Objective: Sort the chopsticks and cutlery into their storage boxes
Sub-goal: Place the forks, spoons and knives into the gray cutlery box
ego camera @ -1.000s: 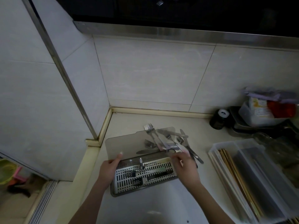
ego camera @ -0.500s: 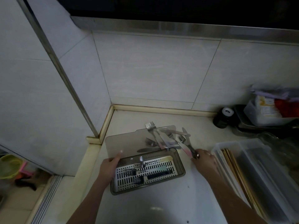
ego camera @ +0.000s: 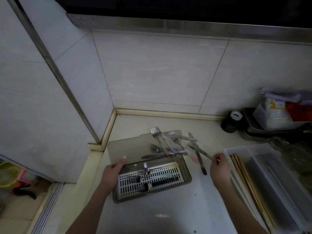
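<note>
A smoky cutlery box (ego camera: 186, 168) with a white slotted insert lies on the counter, its lid (ego camera: 128, 146) tipped open behind it. Forks and a dark-handled piece (ego camera: 162, 180) lie inside. My left hand (ego camera: 112, 173) holds the box's left end, thumb on the lid. A loose pile of forks and knives (ego camera: 170, 142) lies behind and to the right of the box. My right hand (ego camera: 219, 166) pinches the handle of one metal piece (ego camera: 202, 152) from that pile. A clear chopstick box (ego camera: 249, 147) with gold chopsticks (ego camera: 243, 173) stands at the right.
A dark jar with a white cap (ego camera: 232, 121) and a tray with plastic tubs (ego camera: 276, 115) stand at the back right. Tiled walls close the corner on the left and back. The counter's left edge (ego camera: 87, 168) drops to the floor.
My right hand moved from the box's right end out to the right, taking hold of a metal piece from the pile. The left hand stayed on the box.
</note>
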The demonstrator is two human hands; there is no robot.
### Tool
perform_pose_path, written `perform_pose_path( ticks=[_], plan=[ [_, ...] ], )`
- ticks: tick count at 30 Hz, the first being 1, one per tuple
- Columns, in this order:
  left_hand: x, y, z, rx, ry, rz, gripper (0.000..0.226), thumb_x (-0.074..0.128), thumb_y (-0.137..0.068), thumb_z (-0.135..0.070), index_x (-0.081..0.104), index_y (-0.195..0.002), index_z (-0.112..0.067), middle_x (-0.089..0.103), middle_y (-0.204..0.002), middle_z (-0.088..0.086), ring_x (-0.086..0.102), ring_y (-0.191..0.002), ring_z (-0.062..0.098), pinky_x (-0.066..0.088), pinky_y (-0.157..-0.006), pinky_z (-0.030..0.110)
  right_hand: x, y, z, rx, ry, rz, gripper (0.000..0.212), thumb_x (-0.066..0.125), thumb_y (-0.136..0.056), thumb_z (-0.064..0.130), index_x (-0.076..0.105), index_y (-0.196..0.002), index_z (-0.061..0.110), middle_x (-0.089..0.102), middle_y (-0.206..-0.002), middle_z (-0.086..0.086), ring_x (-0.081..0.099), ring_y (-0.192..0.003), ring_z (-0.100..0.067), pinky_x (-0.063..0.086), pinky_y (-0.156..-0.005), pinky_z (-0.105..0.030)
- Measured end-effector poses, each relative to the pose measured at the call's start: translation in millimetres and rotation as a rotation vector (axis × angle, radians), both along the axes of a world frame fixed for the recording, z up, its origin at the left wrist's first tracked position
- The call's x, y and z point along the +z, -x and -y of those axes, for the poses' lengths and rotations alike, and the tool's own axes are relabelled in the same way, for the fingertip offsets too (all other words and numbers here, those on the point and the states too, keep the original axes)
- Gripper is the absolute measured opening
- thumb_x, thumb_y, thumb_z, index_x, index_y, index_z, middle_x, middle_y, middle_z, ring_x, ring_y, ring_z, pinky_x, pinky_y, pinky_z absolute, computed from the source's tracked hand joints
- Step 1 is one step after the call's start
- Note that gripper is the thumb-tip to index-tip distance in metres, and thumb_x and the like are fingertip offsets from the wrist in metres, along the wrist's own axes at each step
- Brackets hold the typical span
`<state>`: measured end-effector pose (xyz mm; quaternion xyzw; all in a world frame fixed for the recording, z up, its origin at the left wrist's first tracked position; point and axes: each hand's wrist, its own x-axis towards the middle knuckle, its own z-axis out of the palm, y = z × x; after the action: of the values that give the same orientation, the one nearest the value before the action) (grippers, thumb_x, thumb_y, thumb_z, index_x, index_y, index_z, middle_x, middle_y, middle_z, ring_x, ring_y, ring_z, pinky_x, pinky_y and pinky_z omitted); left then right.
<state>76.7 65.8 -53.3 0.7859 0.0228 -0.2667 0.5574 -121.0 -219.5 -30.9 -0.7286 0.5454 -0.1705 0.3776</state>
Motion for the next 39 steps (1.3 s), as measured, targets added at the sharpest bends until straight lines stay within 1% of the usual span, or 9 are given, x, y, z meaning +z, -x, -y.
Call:
perform_pose_path(
  ticks=[7,12,14,17,22,25,30,33,39],
  plan=[
    [-1.7,-1.4,-0.6,-0.016,-0.005,0.0,0.049,0.058,-0.084,-0.054,0.071,-0.081,-0.007,0.073,-0.072,0.007,0.07,-0.072,0.023,0.05,-0.066,0.028,46.2,17.5,-22.0,0.175,0.06,0.317,0.015,0.049,-0.093,0.009,0.056,-0.082,0.016,0.055,-0.075,-0.005,0.05,-0.061,-0.018,0.041,-0.057,-0.028],
    [-7.5,-2.0,-3.4,-0.009,-0.019,0.012,0.05,0.059,-0.081,-0.057,0.072,-0.085,-0.01,0.073,-0.08,0.008,0.069,-0.08,0.024,0.051,-0.077,0.033,41.6,-7.5,-51.1,0.518,-0.125,0.156,0.015,0.052,-0.093,0.011,0.058,-0.08,0.013,0.06,-0.072,-0.005,0.051,-0.063,-0.013,0.038,-0.054,-0.015],
    [-10.5,-2.7,-5.0,-0.017,-0.023,0.011,0.062,0.059,-0.078,-0.063,0.072,-0.098,-0.006,0.073,-0.093,0.011,0.068,-0.087,0.025,0.051,-0.089,0.04,33.3,-21.9,-65.6,0.629,-0.16,0.065,0.014,0.051,-0.094,0.014,0.058,-0.082,0.012,0.06,-0.074,-0.007,0.049,-0.062,-0.012,0.038,-0.055,-0.018],
    [-10.3,-0.9,-5.0,-0.008,-0.017,0.015,0.063,0.059,-0.079,-0.061,0.071,-0.102,-0.004,0.073,-0.094,0.012,0.068,-0.088,0.025,0.05,-0.091,0.039,22.1,-36.6,-79.0,0.777,-0.144,-0.068,0.017,0.049,-0.095,0.021,0.056,-0.08,0.021,0.061,-0.075,-0.003,0.053,-0.064,-0.014,0.043,-0.06,-0.027],
    [-6.6,3.4,-4.3,0.002,-0.017,0.023,0.046,0.059,-0.082,-0.056,0.071,-0.082,-0.012,0.073,-0.08,0.007,0.068,-0.08,0.023,0.049,-0.078,0.031,17.2,-29.2,-47.3,0.415,0.092,0.108,0.013,0.051,-0.094,0.018,0.062,-0.089,0.02,0.063,-0.079,0.004,0.058,-0.07,-0.013,0.047,-0.061,-0.026],
    [-5.5,2.5,-2.5,0.002,-0.022,0.019,0.045,0.059,-0.082,-0.055,0.071,-0.076,-0.012,0.073,-0.073,0.005,0.069,-0.075,0.023,0.05,-0.074,0.031,-3.8,-18.5,-4.2,0.203,0.112,0.012,0.005,0.051,-0.093,0.02,0.054,-0.096,0.021,0.063,-0.086,-0.002,0.061,-0.073,-0.022,0.053,-0.066,-0.039],
    [-4.8,3.2,-2.1,0.018,-0.025,0.022,0.047,0.059,-0.084,-0.053,0.071,-0.073,-0.009,0.072,-0.068,0.005,0.069,-0.07,0.023,0.05,-0.068,0.029,-44.6,-10.4,23.1,0.352,0.13,-0.577,0.035,0.056,-0.091,0.034,0.052,-0.111,0.005,0.056,-0.109,-0.011,0.057,-0.101,-0.026,0.047,-0.08,-0.032],
    [-3.1,5.3,-1.1,0.025,-0.017,0.02,0.047,0.059,-0.085,-0.051,0.072,-0.073,-0.007,0.072,-0.061,0.003,0.069,-0.067,0.021,0.049,-0.061,0.025,-52.4,-10.6,15.4,0.341,0.153,-0.59,0.04,0.053,-0.092,0.038,0.049,-0.111,0.003,0.057,-0.111,-0.014,0.057,-0.102,-0.027,0.046,-0.08,-0.032],
    [4.2,6.4,-2.6,-0.011,-0.047,0.022,0.047,0.058,-0.085,-0.051,0.071,-0.074,-0.007,0.071,-0.06,0.002,0.069,-0.068,0.022,0.048,-0.059,0.024,-40.7,-16.9,0.1,0.356,0.144,-0.726,0.023,0.039,-0.098,0.019,0.044,-0.115,0.005,0.059,-0.11,-0.01,0.061,-0.1,-0.024,0.049,-0.079,-0.032]
  ],
)
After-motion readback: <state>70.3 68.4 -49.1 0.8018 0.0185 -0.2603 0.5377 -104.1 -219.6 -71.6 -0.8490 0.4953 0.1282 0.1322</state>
